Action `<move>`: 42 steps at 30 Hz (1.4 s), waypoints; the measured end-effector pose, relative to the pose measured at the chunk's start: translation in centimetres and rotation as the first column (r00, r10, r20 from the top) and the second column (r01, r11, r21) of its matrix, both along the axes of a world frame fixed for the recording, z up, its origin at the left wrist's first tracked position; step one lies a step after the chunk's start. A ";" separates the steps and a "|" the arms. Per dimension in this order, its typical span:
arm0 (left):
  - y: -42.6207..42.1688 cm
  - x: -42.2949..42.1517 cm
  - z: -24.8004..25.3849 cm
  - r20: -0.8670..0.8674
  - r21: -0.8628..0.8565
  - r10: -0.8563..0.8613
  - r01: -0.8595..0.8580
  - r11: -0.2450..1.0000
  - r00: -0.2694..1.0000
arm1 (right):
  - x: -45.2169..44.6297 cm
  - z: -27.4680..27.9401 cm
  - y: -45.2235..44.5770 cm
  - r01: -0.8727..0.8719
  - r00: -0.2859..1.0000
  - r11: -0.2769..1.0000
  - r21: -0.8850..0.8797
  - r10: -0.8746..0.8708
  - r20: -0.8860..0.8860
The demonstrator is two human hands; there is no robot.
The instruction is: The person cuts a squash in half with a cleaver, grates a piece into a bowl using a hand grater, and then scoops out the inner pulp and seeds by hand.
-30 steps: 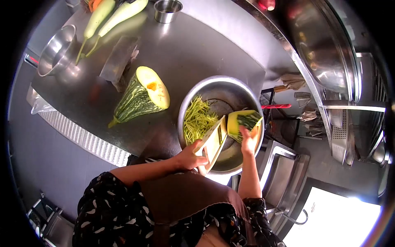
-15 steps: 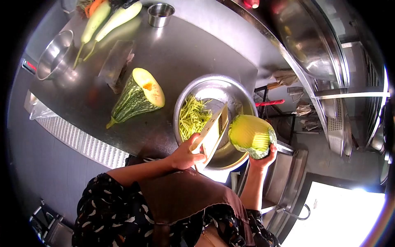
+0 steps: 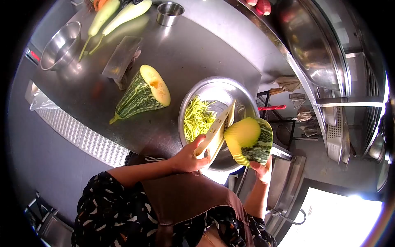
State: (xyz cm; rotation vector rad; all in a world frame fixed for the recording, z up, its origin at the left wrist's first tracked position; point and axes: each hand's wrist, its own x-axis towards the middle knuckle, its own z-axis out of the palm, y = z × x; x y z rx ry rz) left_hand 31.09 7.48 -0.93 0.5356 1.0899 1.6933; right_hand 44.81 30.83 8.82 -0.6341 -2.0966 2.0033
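Observation:
My left hand (image 3: 191,157) is wrapped round the lower end of a pale grater (image 3: 217,131), which stands tilted over a large metal bowl (image 3: 190,95). Green shreds (image 3: 196,119) lie in the left part of that bowl. My right hand (image 3: 263,168) grips a cut squash piece (image 3: 257,142) from below, at the bowl's right rim. The piece has striped green skin and a yellow, ridged cut face turned to the grater. Another squash part (image 3: 142,94) lies on the metal table (image 3: 181,53), its cut face toward the upper right.
Two long pale green vegetables (image 3: 125,17), a small metal cup (image 3: 169,14), a metal bowl (image 3: 61,46) and a clear plastic container (image 3: 122,57) are on the table. At the right are a shelf edge (image 3: 296,68) with large pans and a sink (image 3: 284,181).
The squash piece in my right hand first moved down and right off the grater, its ridged face showing. Now it has turned and is back close beside the grater. My left hand keeps its hold.

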 end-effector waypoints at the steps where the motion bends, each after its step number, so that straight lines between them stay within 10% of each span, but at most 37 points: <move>1: 0.1 0.1 -0.4 0.001 -0.002 -0.001 0.001 1.000 1.000 | -0.5 0.4 -0.8 -0.072 0.996 0.995 0.062 0.068 0.062; 2: 0.3 0.2 -0.8 -0.018 0.000 0.022 -0.022 1.000 1.000 | -1.1 0.4 -2.4 -0.056 0.998 0.997 0.060 0.055 0.019; 4: 0.3 0.3 -0.7 -0.038 -0.001 0.045 -0.045 0.999 0.998 | -2.6 2.1 -4.7 -0.252 0.967 0.663 0.705 0.193 0.164; 9: 0.1 0.5 -0.4 -0.021 0.013 0.030 -0.030 0.999 0.999 | -3.4 -2.7 -1.5 -0.340 0.914 0.215 0.915 0.306 0.267; 13: -0.8 0.0 0.1 0.045 0.000 -0.040 0.040 0.999 0.998 | -4.0 -4.1 0.2 -0.313 0.949 0.503 0.805 0.187 0.252; 16: 0.0 -0.3 -1.1 0.169 -0.035 -0.062 0.069 0.997 0.984 | -2.9 1.2 -4.7 -0.456 0.840 0.333 0.825 0.467 0.275; 19: -0.3 -0.1 -0.9 0.095 -0.001 -0.099 0.099 0.995 0.991 | -3.1 1.0 -4.5 -0.429 0.864 0.241 0.870 0.391 0.317; 25: -0.7 0.0 0.2 0.060 -0.017 -0.121 0.122 0.992 0.991 | -3.0 -1.5 -0.9 -0.333 0.920 0.374 0.866 0.329 0.212; 31: 0.1 0.0 -0.1 0.047 0.023 -0.088 0.087 0.996 0.995 | -2.8 -0.8 -1.7 -0.324 0.889 0.228 0.918 0.406 0.212; 32: 0.0 0.2 0.3 0.019 0.030 -0.048 0.047 0.998 0.999 | -3.6 -2.9 0.8 0.048 0.805 -0.092 0.995 0.593 0.016; 34: -0.5 0.0 1.4 -0.041 0.030 -0.096 0.098 0.995 0.994 | -4.9 -3.3 1.6 -0.185 0.956 0.313 0.932 0.278 0.096; 37: 0.2 0.2 -0.4 -0.019 0.003 -0.060 0.060 0.998 0.998 | -3.5 0.7 -2.4 -0.250 0.853 0.146 0.957 0.502 0.146; 39: 0.9 0.1 -0.7 0.099 -0.017 -0.062 0.064 0.998 0.993 | -3.5 2.4 -4.5 -0.427 0.812 0.314 0.848 0.546 0.206; 42: 0.2 -0.4 0.9 -0.004 -0.090 -0.084 0.083 0.992 0.996 | -4.3 -2.1 -0.5 -0.357 0.882 0.205 0.911 0.394 0.257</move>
